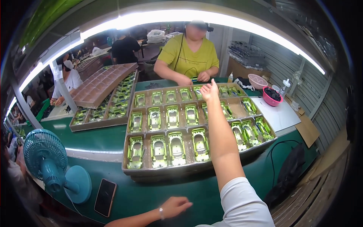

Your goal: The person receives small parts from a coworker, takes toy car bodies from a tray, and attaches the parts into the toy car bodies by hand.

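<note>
My right arm stretches across a large brown divided tray (177, 129) filled with green plastic toy car body shells (177, 148). At the tray's far row, my right hand (209, 92) hovers with fingers partly spread, close to a green car shell (197, 92); I see nothing held in it. My left hand (176, 207), wearing a pale band at the wrist, is over the green table near the front edge, fingers loosely apart and holding nothing. Across the tray, a co-worker in a yellow-green top (190, 56) has both hands at a small green piece.
A teal fan (47, 159) and a phone (105, 197) are at left. Behind them, an empty divided tray (102, 85) leans on another filled tray (100, 126). At right are a pink bowl of black parts (272, 97), a white board (278, 115) and a black cloth (289, 166).
</note>
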{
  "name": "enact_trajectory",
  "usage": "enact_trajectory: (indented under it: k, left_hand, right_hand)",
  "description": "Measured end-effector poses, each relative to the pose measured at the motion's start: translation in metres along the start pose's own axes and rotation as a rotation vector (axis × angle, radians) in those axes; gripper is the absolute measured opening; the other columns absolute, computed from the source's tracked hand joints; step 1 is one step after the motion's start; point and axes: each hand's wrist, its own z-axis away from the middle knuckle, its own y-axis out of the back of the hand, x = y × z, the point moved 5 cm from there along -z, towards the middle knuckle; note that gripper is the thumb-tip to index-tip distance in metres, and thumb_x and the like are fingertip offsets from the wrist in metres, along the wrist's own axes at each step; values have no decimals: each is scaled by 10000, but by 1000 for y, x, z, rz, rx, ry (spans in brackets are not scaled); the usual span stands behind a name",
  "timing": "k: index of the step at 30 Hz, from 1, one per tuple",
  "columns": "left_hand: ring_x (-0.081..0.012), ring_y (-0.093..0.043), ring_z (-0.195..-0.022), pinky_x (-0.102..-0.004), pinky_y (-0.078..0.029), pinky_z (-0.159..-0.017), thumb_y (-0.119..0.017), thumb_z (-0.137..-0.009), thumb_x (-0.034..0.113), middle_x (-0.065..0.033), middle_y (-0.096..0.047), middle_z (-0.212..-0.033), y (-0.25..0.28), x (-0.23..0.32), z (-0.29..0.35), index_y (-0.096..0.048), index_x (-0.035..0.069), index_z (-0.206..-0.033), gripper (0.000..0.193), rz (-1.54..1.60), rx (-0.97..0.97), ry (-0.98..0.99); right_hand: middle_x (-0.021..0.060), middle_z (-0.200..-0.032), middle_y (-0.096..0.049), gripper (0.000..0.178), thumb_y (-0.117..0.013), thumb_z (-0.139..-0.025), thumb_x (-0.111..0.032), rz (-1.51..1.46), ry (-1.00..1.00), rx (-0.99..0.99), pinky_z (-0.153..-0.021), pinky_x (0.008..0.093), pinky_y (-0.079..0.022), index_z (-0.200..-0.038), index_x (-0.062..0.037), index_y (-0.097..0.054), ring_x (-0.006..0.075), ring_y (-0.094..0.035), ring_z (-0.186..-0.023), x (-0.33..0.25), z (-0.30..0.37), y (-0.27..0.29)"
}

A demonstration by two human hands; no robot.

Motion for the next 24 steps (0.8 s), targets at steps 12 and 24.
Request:
enact_trajectory:
  k: [12,24]
  left_hand:
    - [-74,-492,-569,-228,-411,-545,-549,-845,262,-22,-554,-620,-18,0,-64,-580,7,-792,263,135,-25,-62]
    - [-78,-541,-607,-214,-459,-562,-562,-839,221,-29,-605,-725,-22,-4,-65,-597,19,-890,211,145,-70,-22]
  right_hand:
    - [219,-1388,-140,805,-443,-814,-534,-92,-53,-62,-1060,418,-129,-1340,-11,-131,325,-124,-1302,10,7,-1]
    - [97,-774,-550,237,-550,-779,-205,-687,-783,-1905,-537,300,-471,-915,-13,-522,213,-552,-643,64,-40,-35]
